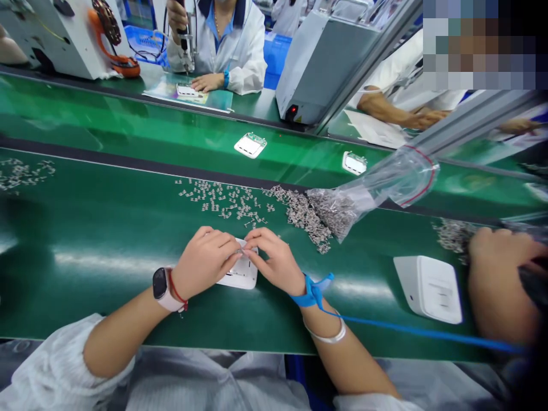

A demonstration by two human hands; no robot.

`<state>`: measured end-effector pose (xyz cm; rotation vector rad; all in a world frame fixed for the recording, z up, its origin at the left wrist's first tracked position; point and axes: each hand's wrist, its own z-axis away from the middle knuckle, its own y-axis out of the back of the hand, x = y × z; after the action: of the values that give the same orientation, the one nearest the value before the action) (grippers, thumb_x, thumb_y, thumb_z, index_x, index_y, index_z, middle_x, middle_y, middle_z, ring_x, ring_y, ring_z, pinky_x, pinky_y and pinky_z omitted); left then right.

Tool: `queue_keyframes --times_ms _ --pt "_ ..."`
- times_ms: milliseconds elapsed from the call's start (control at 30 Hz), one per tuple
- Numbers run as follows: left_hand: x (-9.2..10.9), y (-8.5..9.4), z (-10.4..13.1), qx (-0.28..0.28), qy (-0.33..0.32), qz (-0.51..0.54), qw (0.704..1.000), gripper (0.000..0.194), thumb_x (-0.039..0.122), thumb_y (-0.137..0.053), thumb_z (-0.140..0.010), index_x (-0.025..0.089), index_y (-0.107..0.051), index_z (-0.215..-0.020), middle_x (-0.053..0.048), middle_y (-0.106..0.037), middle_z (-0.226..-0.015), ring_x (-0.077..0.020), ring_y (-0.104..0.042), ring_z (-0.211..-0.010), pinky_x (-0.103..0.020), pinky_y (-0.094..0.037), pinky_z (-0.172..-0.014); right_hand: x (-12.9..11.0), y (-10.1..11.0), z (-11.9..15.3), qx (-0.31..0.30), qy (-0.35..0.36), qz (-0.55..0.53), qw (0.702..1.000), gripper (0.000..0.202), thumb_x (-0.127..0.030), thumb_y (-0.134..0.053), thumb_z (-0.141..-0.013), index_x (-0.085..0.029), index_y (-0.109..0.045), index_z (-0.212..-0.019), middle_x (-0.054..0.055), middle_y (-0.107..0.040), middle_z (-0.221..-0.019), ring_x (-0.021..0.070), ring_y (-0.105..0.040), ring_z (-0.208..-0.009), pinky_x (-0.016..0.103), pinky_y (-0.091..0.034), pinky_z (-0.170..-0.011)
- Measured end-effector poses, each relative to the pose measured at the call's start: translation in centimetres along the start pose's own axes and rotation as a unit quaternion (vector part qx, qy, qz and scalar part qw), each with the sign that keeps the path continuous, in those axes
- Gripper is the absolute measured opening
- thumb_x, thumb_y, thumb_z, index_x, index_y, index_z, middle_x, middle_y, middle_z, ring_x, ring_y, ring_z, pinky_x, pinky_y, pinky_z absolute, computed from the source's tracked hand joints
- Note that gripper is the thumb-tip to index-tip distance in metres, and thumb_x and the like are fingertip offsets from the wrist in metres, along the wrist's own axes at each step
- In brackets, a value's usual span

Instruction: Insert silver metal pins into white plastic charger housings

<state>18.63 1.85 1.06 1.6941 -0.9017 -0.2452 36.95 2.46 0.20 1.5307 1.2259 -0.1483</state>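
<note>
A white plastic housing (244, 276) lies on the green table, partly covered by my fingers. My left hand (207, 257) reaches over its left part, thumb and fingers pinched on a tiny metal piece (241, 250). From the right, my right hand (274, 258) meets it at the same piece, its thumb and index finger also closed there. The piece is too small to make out clearly. Small metal clips (231, 200) lie scattered just beyond my hands, and a denser pile (302, 216) spills from a clear plastic bag (342, 208).
Two white housings (250, 145) (354, 163) rest on the green strip beyond the dark rail. At right stands a white box-shaped device (432, 290) beside another person's hand (500, 274). A co-worker (244, 45) across holds a tool. A blue cord runs right from my right wrist.
</note>
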Motion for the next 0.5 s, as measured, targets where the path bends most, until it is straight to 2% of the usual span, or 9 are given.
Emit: queue_keyframes --times_ms 67,200,300,367,500 --pt "-0.1 0.2 0.0 0.001 0.0 0.004 1.0 0.02 0.027 -0.041 -0.09 0.018 -0.059 -0.087 -0.001 -0.065 -0.088 -0.0158 -0.057 -0.081 -0.032 -0.035 -0.075 0.3 -0.1 0.0 0.01 -0.001 -0.014 1.0 0.009 -0.019 -0.048 -0.085 -0.019 -0.055 -0.081 0.006 -0.057 -0.089 0.0156 -0.054 -0.087 0.03 -0.044 -0.077" --pt "0.0 0.1 0.6 0.039 -0.006 -0.021 0.999 0.02 0.029 -0.043 -0.089 0.015 -0.059 -0.089 -0.003 -0.065 -0.084 -0.0165 -0.056 -0.077 -0.034 -0.035 -0.076 1.5 -0.3 0.1 -0.001 -0.001 0.009 1.0 0.011 -0.018 -0.045 -0.086 -0.019 -0.055 -0.081 0.007 -0.057 -0.091 0.0166 -0.053 -0.088 0.032 -0.042 -0.076" --pt "0.3 -0.4 1.3 -0.003 -0.093 0.01 0.996 0.02 0.028 -0.044 -0.088 0.015 -0.059 -0.083 -0.002 -0.063 -0.077 -0.0156 -0.056 -0.074 -0.034 -0.037 -0.077 2.2 -1.0 0.2 -0.022 0.01 0.044 0.999 0.009 -0.018 -0.047 -0.085 -0.018 -0.055 -0.081 0.006 -0.058 -0.092 0.0167 -0.053 -0.087 0.033 -0.04 -0.076" --pt "0.4 -0.8 1.6 -0.032 -0.134 0.026 0.99 0.019 0.027 -0.044 -0.088 0.015 -0.059 -0.083 -0.002 -0.063 -0.077 -0.0154 -0.056 -0.075 -0.034 -0.037 -0.078 2.4 -1.5 0.2 -0.015 0.014 0.062 0.998 0.008 -0.018 -0.048 -0.085 -0.018 -0.056 -0.081 0.006 -0.059 -0.092 0.0164 -0.053 -0.086 0.033 -0.039 -0.076" --pt "0.5 -1.2 2.0 -0.029 -0.14 0.03 0.989 0.018 0.027 -0.045 -0.087 0.015 -0.059 -0.087 -0.003 -0.063 -0.075 -0.0158 -0.056 -0.073 -0.034 -0.038 -0.078 2.5 -2.3 0.3 0.022 0.03 0.083 0.996 0.008 -0.018 -0.049 -0.085 -0.018 -0.056 -0.08 0.006 -0.06 -0.089 0.0155 -0.053 -0.084 0.032 -0.04 -0.075"
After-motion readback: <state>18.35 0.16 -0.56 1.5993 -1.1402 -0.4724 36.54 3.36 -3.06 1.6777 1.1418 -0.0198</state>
